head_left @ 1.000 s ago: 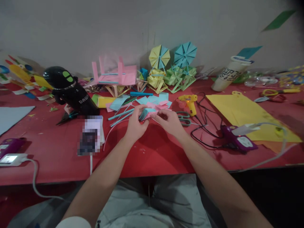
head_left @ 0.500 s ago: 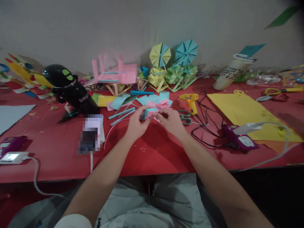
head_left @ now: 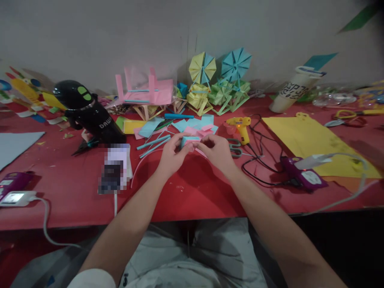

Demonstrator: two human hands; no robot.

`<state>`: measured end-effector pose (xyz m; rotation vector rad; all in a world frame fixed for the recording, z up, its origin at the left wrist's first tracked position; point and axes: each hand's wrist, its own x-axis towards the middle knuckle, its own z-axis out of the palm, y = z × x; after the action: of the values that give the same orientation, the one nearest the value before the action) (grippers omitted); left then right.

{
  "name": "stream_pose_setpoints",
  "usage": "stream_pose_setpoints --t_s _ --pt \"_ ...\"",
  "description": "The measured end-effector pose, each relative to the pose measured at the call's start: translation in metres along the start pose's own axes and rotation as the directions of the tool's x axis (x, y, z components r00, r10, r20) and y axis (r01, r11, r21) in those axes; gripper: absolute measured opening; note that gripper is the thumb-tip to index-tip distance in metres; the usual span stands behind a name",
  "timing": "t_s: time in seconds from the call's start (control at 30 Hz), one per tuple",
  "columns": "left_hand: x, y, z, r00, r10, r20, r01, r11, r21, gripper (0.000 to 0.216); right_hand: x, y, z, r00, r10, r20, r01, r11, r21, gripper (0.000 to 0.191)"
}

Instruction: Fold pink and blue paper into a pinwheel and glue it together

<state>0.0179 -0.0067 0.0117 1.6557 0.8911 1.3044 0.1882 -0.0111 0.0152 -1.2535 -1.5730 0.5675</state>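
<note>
Grey wall [head_left: 150, 32] at back, red tabletop [head_left: 192, 204] below. Blue-and-pink folded paper [head_left: 191, 139] is between both hands, above the table. Left hand [head_left: 174, 156] wraps its 9 o'clock end, fingers behind, thumb in front, closed on it. Right hand [head_left: 217, 152] has thumb and fingertips bunched at the 3 o'clock end; can't tell if it pinches the paper or just touches. From the hands: paper scraps [head_left: 207, 120] at 12, blue paper strips [head_left: 156, 145] at 9, green-handled scissors [head_left: 235, 152] at 3, yellow glue gun [head_left: 242, 129] at 2, just beyond the scissors. Containers: black bottle [head_left: 91, 114] at 10, leaning in view, contents hidden. White cup [head_left: 291, 92] at 2, well past the glue gun, dark lettering; contents not visible. Blue paper piece [head_left: 321, 61] shows past its rim; can't tell if inside or behind.
</note>
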Motion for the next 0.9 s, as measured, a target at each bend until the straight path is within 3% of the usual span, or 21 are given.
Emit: stream_pose_setpoints --t_s 0.13,0.37,0.57,0.77,0.9 --pt "0.0033 -0.0027 -0.0025 0.999 -0.023 0.023 0.025 0.995 -0.094 0.033 0.0008 -0.0005 -0.0004 0.999 0.014 0.049 -0.019 0.995 0.095 0.036" --pt "0.0058 -0.0047 -0.007 0.997 -0.032 0.071 0.047 0.974 -0.224 0.028 0.0039 0.0003 -0.0065 0.984 -0.045 0.171 0.004 0.973 0.232 0.047" --pt "0.0074 -0.006 -0.0084 0.999 -0.03 0.028 0.034 0.986 -0.161 0.026 0.003 0.003 -0.0069 0.971 -0.086 0.222 0.027 0.966 0.257 0.046" --pt "0.0094 -0.0061 -0.0091 0.999 -0.033 0.014 0.034 0.997 -0.071 0.028 0.003 0.0024 -0.0051 0.982 -0.05 0.182 -0.001 0.962 0.273 0.04" --pt "0.0095 -0.0065 -0.0096 0.999 -0.033 0.025 0.034 0.998 -0.051 0.029 0.0033 0.0013 -0.0066 0.978 -0.092 0.187 0.041 0.965 0.26 0.032"
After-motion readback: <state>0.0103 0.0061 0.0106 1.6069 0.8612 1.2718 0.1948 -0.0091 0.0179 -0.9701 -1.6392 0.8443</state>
